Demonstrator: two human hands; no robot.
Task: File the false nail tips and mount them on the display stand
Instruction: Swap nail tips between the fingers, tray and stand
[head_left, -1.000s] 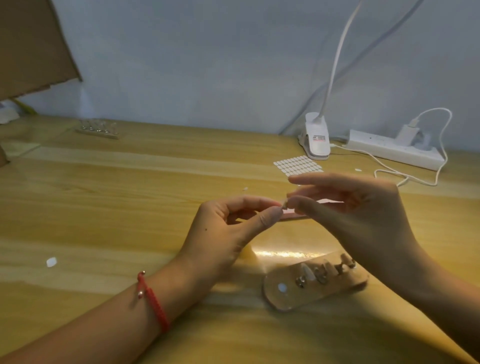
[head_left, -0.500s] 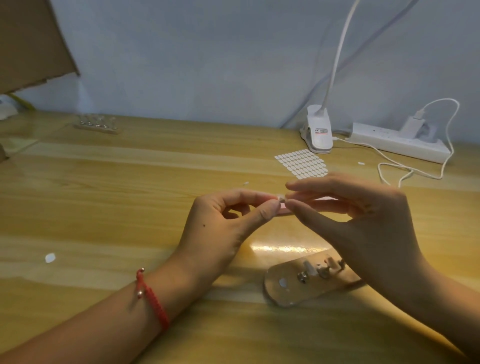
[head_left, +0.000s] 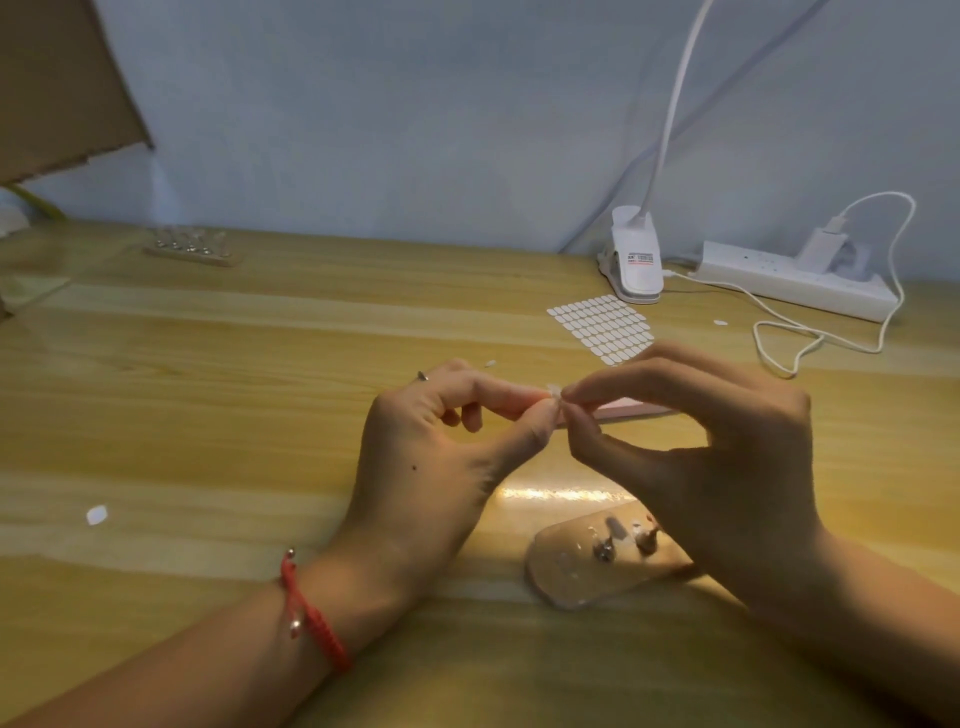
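My left hand (head_left: 441, 452) and my right hand (head_left: 696, 447) meet above the middle of the table. Between their thumbs and forefingers they pinch a tiny pale false nail tip (head_left: 556, 393). A pink nail file (head_left: 631, 409) lies flat on the wood behind my right hand. The clear display stand (head_left: 566, 566) lies near the front edge, partly under my right wrist. It carries small metal holders, and at least one pale tip is mounted on it.
A sheet of white adhesive tabs (head_left: 605, 327) lies at the back right, beside a white clip lamp (head_left: 635, 260) and a power strip (head_left: 795, 283) with a looping cable. Another stand (head_left: 192, 247) sits far left. A loose white scrap (head_left: 97, 515) lies left.
Both hands stay joined on the tip, shifting slightly. The view has tipped a little, so the stand sits lower and more hidden under my right wrist.
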